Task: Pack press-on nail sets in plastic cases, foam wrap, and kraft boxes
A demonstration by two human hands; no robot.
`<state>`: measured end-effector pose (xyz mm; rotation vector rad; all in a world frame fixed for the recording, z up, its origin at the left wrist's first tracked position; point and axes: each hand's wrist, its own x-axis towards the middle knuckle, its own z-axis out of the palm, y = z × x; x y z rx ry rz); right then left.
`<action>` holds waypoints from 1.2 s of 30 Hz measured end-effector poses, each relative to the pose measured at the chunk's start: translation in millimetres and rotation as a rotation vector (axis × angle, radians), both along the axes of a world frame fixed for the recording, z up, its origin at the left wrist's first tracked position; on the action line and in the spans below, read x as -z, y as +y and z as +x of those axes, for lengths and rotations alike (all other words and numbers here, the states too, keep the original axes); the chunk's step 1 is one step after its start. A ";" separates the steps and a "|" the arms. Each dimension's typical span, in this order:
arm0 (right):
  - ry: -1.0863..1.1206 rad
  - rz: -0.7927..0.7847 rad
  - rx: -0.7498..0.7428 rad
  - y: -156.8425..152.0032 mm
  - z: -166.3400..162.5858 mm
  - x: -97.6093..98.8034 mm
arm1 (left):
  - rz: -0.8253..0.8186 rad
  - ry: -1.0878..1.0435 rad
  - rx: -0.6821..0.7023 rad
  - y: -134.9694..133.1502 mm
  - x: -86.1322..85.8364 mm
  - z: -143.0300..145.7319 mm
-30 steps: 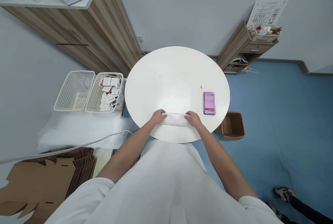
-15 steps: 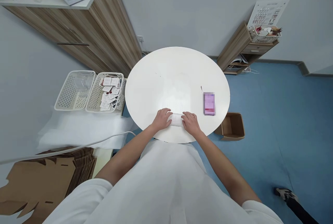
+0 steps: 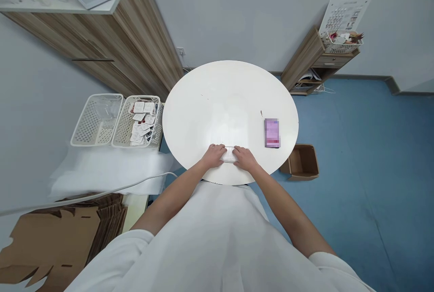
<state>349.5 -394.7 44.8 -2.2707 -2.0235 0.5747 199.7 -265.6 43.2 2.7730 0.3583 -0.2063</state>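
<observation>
Near the front edge of the white oval table (image 3: 224, 84), a small white bundle (image 3: 229, 154) lies between my hands. It looks like folded or rolled thin film or foam; I cannot make out its contents. My left hand (image 3: 213, 155) grips its left end, fingers bent over it. The right end is in my right hand (image 3: 245, 158), whose fingers are curled in the same way. Parts of both ends are hidden under the fingers. To the right on the tabletop lies a pixelated purple rectangle (image 3: 271, 133), probably a phone.
Two white plastic baskets stand at the left, one basket (image 3: 117, 136) holding printed cards. Below them are white sheets (image 3: 111, 170), a cable (image 3: 135, 183) and flat cardboard boxes (image 3: 50, 237). An open cardboard box (image 3: 305, 176) sits on the floor right of the table.
My hands have come slightly closer together, and the white bundle shows as a narrower piece between them. The person's foot at the lower right has left the view.
</observation>
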 end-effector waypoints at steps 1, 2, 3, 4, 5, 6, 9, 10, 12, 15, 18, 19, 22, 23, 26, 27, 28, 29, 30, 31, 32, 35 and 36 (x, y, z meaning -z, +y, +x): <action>0.011 -0.002 -0.001 -0.6 -0.1 -1.0 | -0.013 -0.005 0.003 -0.1 -1.1 -0.2; 0.026 -0.004 -0.002 -2.1 -0.6 -1.7 | -0.028 -0.011 0.009 -0.7 -2.2 -1.2; 0.043 -0.007 -0.003 -4.5 -1.5 -2.2 | -0.047 -0.017 0.018 -1.6 -3.4 -2.9; 0.062 -0.011 -0.004 -7.8 -3.1 -2.3 | -0.068 -0.023 0.027 -3.1 -4.6 -5.3; 0.081 -0.015 -0.003 -11.9 -5.4 -2.3 | -0.090 -0.027 0.037 -5.2 -5.8 -8.4; 0.099 -0.021 -0.001 -16.7 -8.2 -2.2 | -0.115 -0.028 0.045 -7.7 -7.0 -12.1; 0.154 -0.033 0.009 -31.7 -18.8 -1.9 | -0.194 -0.015 0.058 -17.0 -9.8 -24.4; 0.172 -0.035 0.013 -36.0 -22.0 -2.1 | -0.215 -0.009 0.057 -20.0 -10.4 -28.1; 0.207 -0.036 0.023 -41.9 -26.3 -3.0 | -0.240 -0.010 0.056 -24.4 -11.3 -33.4; 0.260 -0.057 0.038 -42.8 -24.6 -5.7 | -0.246 -0.040 0.055 -25.6 -12.5 -35.5; 0.329 -0.095 0.047 -36.7 -15.0 -9.8 | -0.273 -0.039 0.040 -21.2 -15.3 -32.8; 0.351 -0.097 0.051 -34.1 -11.1 -11.5 | -0.287 -0.029 0.024 -19.1 -16.6 -31.5; 0.403 -0.069 0.083 -25.8 0.3 -17.2 | -0.309 -0.009 -0.040 -12.7 -20.3 -27.8; 0.422 -0.063 0.100 -23.0 3.6 -19.0 | -0.308 -0.010 -0.060 -10.5 -21.3 -26.6; 0.489 -0.088 0.182 -14.5 11.9 -22.6 | -0.319 -0.024 -0.122 -3.3 -22.1 -22.6; 0.508 -0.101 0.220 -11.7 14.1 -22.8 | -0.336 -0.031 -0.154 -0.7 -21.6 -21.2; 0.522 -0.110 0.261 -9.0 15.9 -22.5 | -0.361 -0.039 -0.194 2.1 -20.5 -19.9; 0.536 -0.112 0.302 -6.4 17.5 -21.7 | -0.391 -0.047 -0.240 4.9 -18.9 -18.8; 0.552 -0.108 0.339 -3.9 18.7 -20.5 | -0.424 -0.056 -0.290 7.8 -16.9 -17.9; 0.570 -0.099 0.369 -1.7 19.7 -19.0 | -0.454 -0.065 -0.342 10.6 -14.4 -17.2; 0.586 -0.089 0.397 0.3 20.6 -17.3 | -0.481 -0.075 -0.393 13.4 -11.6 -16.8; 0.599 -0.066 0.476 4.7 23.3 -11.7 | -0.536 -0.102 -0.525 21.0 -2.8 -16.1; 0.590 -0.061 0.505 5.5 24.6 -9.8 | -0.552 -0.102 -0.557 23.3 -0.1 -15.9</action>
